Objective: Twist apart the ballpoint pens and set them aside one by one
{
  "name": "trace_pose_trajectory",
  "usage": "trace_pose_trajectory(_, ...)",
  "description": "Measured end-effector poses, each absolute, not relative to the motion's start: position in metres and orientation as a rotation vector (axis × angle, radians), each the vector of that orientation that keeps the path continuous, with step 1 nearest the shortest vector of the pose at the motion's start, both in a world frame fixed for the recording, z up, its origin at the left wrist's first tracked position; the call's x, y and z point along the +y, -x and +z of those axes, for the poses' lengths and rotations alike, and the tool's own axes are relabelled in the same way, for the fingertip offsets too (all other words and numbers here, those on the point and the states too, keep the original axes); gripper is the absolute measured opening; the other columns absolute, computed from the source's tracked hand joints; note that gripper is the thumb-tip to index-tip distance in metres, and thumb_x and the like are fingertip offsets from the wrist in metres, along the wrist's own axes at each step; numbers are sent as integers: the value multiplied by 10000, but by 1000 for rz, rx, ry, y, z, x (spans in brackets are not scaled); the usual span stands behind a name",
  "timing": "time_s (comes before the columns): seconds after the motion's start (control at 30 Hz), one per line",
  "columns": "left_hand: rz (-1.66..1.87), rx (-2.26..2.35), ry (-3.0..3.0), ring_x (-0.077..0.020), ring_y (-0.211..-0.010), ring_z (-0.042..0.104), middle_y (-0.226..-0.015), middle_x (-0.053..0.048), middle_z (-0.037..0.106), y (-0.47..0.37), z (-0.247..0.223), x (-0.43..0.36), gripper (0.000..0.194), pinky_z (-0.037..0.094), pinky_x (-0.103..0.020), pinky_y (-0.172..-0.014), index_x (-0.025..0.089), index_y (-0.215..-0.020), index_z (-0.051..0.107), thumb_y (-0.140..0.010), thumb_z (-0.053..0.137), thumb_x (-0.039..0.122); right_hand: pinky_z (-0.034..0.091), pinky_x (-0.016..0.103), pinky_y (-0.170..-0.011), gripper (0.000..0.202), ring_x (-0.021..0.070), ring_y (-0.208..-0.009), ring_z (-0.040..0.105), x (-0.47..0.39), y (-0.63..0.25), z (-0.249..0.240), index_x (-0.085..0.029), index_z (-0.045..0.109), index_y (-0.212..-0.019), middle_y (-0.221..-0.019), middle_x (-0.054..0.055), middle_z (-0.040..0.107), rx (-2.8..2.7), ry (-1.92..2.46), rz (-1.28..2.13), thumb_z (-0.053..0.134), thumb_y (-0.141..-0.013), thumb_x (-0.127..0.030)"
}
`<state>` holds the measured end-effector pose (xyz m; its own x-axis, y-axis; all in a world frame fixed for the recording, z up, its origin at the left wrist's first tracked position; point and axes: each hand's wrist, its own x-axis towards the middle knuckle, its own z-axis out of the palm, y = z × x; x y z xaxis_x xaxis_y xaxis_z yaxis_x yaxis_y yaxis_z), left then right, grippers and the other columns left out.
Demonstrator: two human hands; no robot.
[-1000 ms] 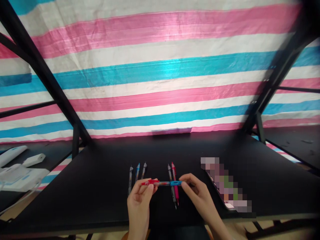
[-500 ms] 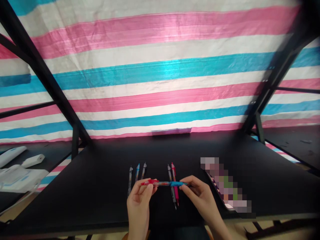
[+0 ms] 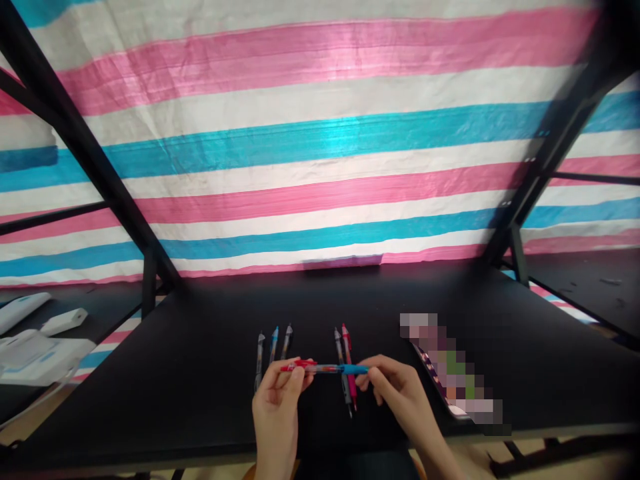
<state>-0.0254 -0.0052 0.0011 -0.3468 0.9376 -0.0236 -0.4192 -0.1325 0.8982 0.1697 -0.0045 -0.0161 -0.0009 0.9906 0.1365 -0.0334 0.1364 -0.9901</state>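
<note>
Level above the table, a pen (image 3: 327,369) with a red end, a clear barrel and a blue end spans both hands. My left hand (image 3: 277,403) pinches its red end between thumb and fingers. At the blue end, my right hand (image 3: 403,393) has thumb and forefinger closed on the tip, its other fingers loosely curled. Behind my left hand lie a grey-black pen (image 3: 260,357), a blue-topped pen (image 3: 275,341) and another dark pen (image 3: 287,340). Below the held pen, a grey pen (image 3: 346,393) rests close beside a pink-red pen (image 3: 347,339).
A long pixelated object (image 3: 450,373) with a dark patterned edge lies right of my right hand. White devices (image 3: 45,360) sit on a side table at left. Black frame posts (image 3: 85,153) rise on both sides before a striped sheet (image 3: 320,173) behind the black table (image 3: 200,400).
My right thumb and fingers have shifted on the blue end, and its clip is less distinct now. The left hand keeps its hold, almost still. The pens on the table stay put.
</note>
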Motion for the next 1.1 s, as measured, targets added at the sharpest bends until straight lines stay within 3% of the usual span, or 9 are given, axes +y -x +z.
trace_pose_trajectory(0.07,1668,1077,-730,-173,-718,734,-758,-38,766,25,1,-5,322,606,-238,-711,175,-775,751,-613,907,405,428,206,-497,323,121,-548,566,-4,-169,-17,-169,751,-732,-632,40,694,-1238,1096,1095,681,-895,-440)
trace_pose_trajectory(0.2,1684,1084,-723,-170,-707,728,-751,-40,759,25,-1,-5,314,608,-241,-701,173,-769,752,-617,906,401,443,212,-488,203,122,-538,562,-4,-168,-22,-183,762,-840,-661,23,697,-1119,1085,1104,811,-778,-370)
trace_pose_trajectory(0.3,1736,1066,-681,-150,-691,713,-730,-24,743,26,-2,-4,310,604,-219,-681,175,-752,753,-605,913,396,467,225,-496,182,117,-555,572,-5,-169,-23,-189,740,-818,-807,42,720,-1043,1017,1069,832,-755,-334)
trace_pose_trajectory(0.37,1763,1050,-658,-141,-686,708,-730,-19,738,26,-3,-4,314,600,-208,-672,177,-751,755,-599,916,400,472,233,-505,176,115,-551,578,-5,-171,-25,-196,729,-837,-838,40,717,-1005,991,1047,824,-769,-328)
trace_pose_trajectory(0.57,1821,1031,-619,-144,-707,716,-735,-28,747,27,-2,-3,317,603,-217,-687,186,-787,761,-616,904,411,453,247,-555,170,128,-570,596,-6,-177,-35,-209,719,-940,-690,-4,662,-913,993,1022,768,-848,-344)
trace_pose_trajectory(1.1,1817,1012,-647,-141,-732,707,-751,-19,743,27,-1,-7,273,591,-221,-705,193,-792,744,-669,878,396,450,266,-565,181,146,-566,583,-9,-177,-30,-208,716,-915,-633,-8,633,-886,961,988,769,-847,-367)
